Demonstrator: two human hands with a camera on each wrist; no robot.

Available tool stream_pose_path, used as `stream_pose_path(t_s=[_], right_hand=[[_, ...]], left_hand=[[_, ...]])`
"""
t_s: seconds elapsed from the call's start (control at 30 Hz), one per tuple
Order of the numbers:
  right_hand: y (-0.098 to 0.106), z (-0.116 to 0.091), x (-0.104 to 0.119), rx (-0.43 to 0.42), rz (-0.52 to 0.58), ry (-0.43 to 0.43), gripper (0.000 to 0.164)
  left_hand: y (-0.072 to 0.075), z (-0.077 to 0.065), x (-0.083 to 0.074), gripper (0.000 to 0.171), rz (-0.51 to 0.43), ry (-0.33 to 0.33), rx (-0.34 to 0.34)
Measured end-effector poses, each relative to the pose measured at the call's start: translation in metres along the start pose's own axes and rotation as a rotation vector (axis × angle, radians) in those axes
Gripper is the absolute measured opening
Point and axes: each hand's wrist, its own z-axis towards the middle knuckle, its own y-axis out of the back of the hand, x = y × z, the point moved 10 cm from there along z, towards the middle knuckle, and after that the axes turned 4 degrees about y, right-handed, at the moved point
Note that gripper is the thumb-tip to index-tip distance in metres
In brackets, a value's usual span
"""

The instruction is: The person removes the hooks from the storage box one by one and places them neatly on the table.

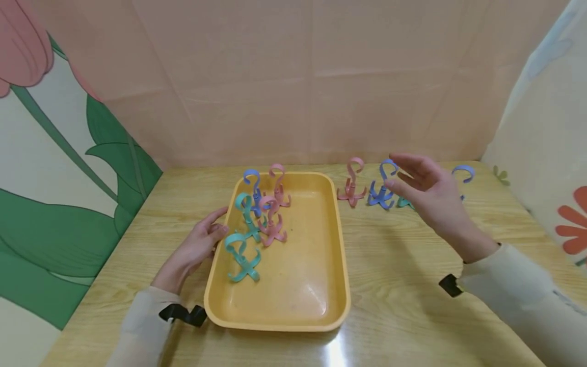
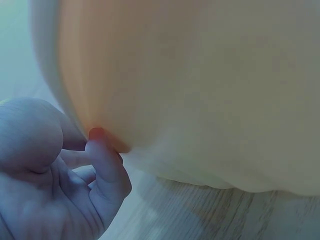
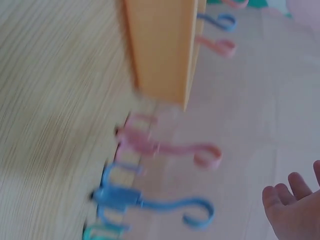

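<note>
A yellow tray (image 1: 343, 255) holds several plastic four-claw hanging hooks: a blue one (image 1: 255, 196), two pink ones and two teal ones (image 1: 245, 266), all standing toward its left side. My left hand (image 1: 197, 250) grips the tray's left edge; in the left wrist view its curled fingers (image 2: 107, 165) touch the tray wall (image 2: 200, 100). My right hand (image 1: 433, 204) is raised with nothing in it, fingers extended, over the row of hooks right of the tray. That row has a pink hook (image 1: 351, 191), a blue hook (image 1: 380, 196), and a teal and another blue hook partly hidden by the hand.
The wooden table (image 1: 390, 306) meets a pink cloth backdrop (image 1: 312, 102) just behind the tray and hooks. Painted panels with flowers stand at the left and right. The right wrist view shows the tray's side (image 3: 162, 50) near the pink hook (image 3: 165, 147).
</note>
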Motion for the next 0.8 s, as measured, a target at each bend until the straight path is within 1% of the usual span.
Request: stream_pose_path(t_s=[0.13,0.2,0.3,0.37,0.47,0.57,0.67,0.8], right_hand=[[-0.028,0.001,0.000,0.073,-0.010,-0.010,0.043],[-0.041,0.001,0.000,0.108,0.006,-0.018,0.043],[-0.058,0.000,0.000,0.143,0.068,-0.027,0.042],[-0.069,0.000,0.001,0.162,0.088,-0.041,0.041],[-0.082,0.000,0.003,0.185,0.080,-0.052,0.040],[-0.096,0.001,0.005,0.213,0.047,-0.069,0.040],[-0.111,0.004,0.007,0.242,0.036,-0.093,0.040],[-0.133,0.009,0.009,0.266,0.079,-0.130,0.040]], left_hand=[[0.000,0.000,0.000,0.059,-0.005,0.000,0.003],[0.000,0.001,0.000,0.059,-0.005,-0.001,0.003],[0.000,0.001,0.001,0.059,-0.002,0.001,-0.002],[0.001,0.001,0.001,0.059,0.001,0.002,-0.005],[0.001,0.001,0.002,0.059,0.001,0.004,-0.008],[0.001,0.001,0.002,0.059,0.000,0.003,-0.010],[0.001,0.000,0.001,0.058,0.004,0.001,-0.011],[0.001,0.000,0.001,0.058,0.005,0.003,-0.012]])
